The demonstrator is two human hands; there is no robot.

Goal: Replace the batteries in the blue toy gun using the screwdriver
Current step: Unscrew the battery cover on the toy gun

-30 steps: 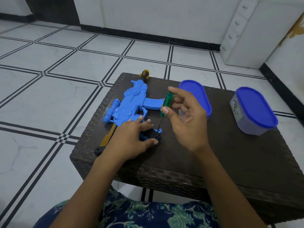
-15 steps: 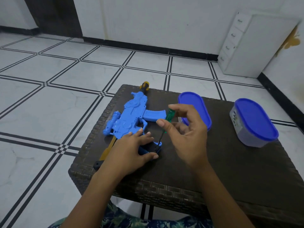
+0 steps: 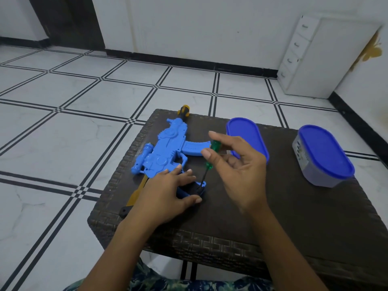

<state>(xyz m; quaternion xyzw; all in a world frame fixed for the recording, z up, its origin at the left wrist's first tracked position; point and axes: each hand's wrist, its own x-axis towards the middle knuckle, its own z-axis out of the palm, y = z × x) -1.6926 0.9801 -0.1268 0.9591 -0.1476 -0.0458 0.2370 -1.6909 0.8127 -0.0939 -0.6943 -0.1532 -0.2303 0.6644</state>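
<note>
The blue toy gun (image 3: 168, 150) is lying flat on its side at the left part of a dark woven table (image 3: 273, 217), its yellow-and-black muzzle tip reaching the far edge and its yellow stock running toward the near left edge, partly hidden under the forearm. A blue magazine is sticking out to the right from the body, and a small blue scope is sitting along the left side. The left hand (image 3: 165, 196) is lying palm down over the grip end of the gun, fingers spread and pressing on it, the thumb stretching along the near side of the blue grip piece. The right hand (image 3: 237, 166) is hovering just right of it, pinching the green handle of the screwdriver (image 3: 210, 160) between thumb and forefinger, the other fingers curling loosely. The screwdriver is tilting, handle up and to the right, its dark shaft pointing down into the blue grip piece beside the left fingertips; whether the tip is sitting in a screw cannot be told. Behind the right hand a container with a blue oval lid (image 3: 247, 137) is standing on the table, mostly hidden by the hand. Well apart, near the right edge, a grey tub with a blue lid (image 3: 323, 156) is resting. Around the table white floor tiles (image 3: 63, 133) with black lines are spreading, and a white drawer cabinet (image 3: 315, 59) is standing against the far wall.
</note>
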